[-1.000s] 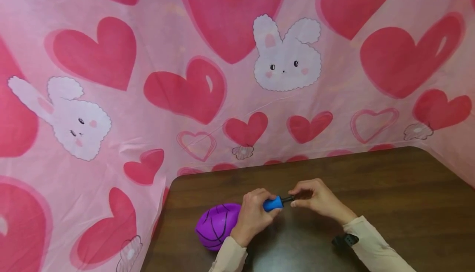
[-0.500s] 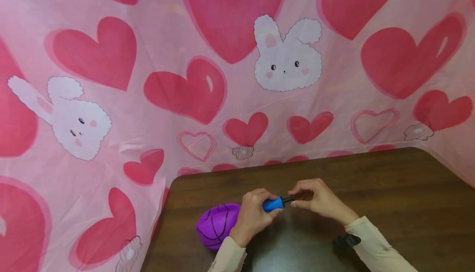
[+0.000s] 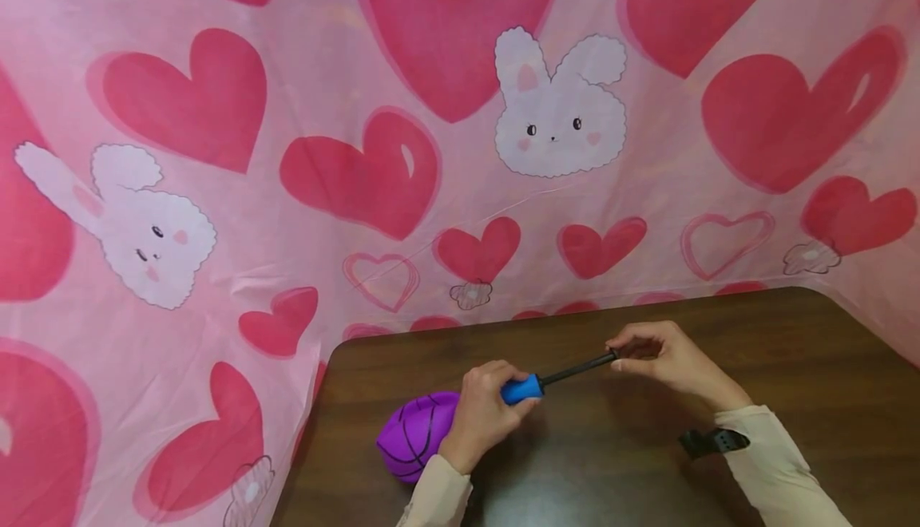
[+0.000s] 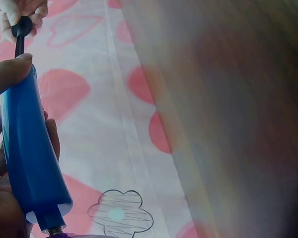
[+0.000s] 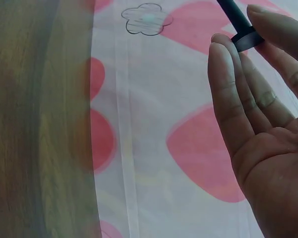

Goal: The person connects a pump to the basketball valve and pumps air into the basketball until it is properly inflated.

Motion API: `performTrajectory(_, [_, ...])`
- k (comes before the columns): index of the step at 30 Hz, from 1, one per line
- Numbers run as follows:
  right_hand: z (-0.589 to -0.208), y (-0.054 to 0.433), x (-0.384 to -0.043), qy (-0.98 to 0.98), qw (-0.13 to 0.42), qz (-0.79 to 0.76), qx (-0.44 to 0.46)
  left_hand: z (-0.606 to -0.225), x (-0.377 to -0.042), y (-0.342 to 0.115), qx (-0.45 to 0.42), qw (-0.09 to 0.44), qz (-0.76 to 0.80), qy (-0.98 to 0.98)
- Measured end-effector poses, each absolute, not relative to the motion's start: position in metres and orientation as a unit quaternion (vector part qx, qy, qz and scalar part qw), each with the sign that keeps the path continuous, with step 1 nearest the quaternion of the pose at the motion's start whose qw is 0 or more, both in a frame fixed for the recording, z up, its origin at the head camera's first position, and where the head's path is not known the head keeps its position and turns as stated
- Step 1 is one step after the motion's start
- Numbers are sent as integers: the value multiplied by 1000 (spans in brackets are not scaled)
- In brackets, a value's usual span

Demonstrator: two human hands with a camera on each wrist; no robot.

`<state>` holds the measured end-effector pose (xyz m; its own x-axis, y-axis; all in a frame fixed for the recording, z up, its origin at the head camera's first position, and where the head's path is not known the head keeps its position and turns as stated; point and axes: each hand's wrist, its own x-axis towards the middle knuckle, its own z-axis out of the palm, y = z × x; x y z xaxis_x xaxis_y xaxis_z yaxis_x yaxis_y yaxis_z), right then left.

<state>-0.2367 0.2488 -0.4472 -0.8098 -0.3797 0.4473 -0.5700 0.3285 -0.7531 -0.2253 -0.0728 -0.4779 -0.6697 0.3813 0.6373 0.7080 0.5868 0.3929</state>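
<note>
My left hand (image 3: 483, 411) grips the blue barrel of a small hand pump (image 4: 34, 144), thumb near its top end. A metal needle joins the pump's lower end to the purple ball (image 3: 417, 439), which shows at the bottom edge of the left wrist view. The ball has black lines and a dented, part-flat shape; my left hand hides some of it. My right hand (image 3: 664, 359) pinches the black knob (image 5: 248, 39) at the end of the pump's rod between thumb and fingers. A long stretch of the black rod (image 3: 578, 368) shows outside the barrel.
A dark wood-grain table (image 3: 596, 471) lies under both hands. Behind it and at the left hangs a pink cloth (image 3: 460, 192) printed with hearts and rabbits. A black strap-like device (image 3: 711, 441) sits at my right wrist, by the cream sleeve (image 3: 776, 463).
My right hand has moved right and away, drawing the black rod far out of the blue barrel. The left hand and the ball have shifted only slightly left.
</note>
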Motion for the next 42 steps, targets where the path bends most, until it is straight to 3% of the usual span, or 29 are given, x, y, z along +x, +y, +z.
performTrajectory(7, [-450, 244, -237, -795, 92, 519, 300, -479, -223, -73, -316, 247, -328, -855])
performTrajectory(24, [-481, 174, -227, -773, 125, 520, 341, -481, -219, -68, -338, 244, -307, -856])
performTrajectory(34, [-473, 181, -225, -785, 116, 503, 342, -479, -220, -69, -344, 245, -320, -848])
performTrajectory(42, [-456, 226, -232, -804, 82, 500, 313, -478, -221, -70, -331, 247, -325, -851])
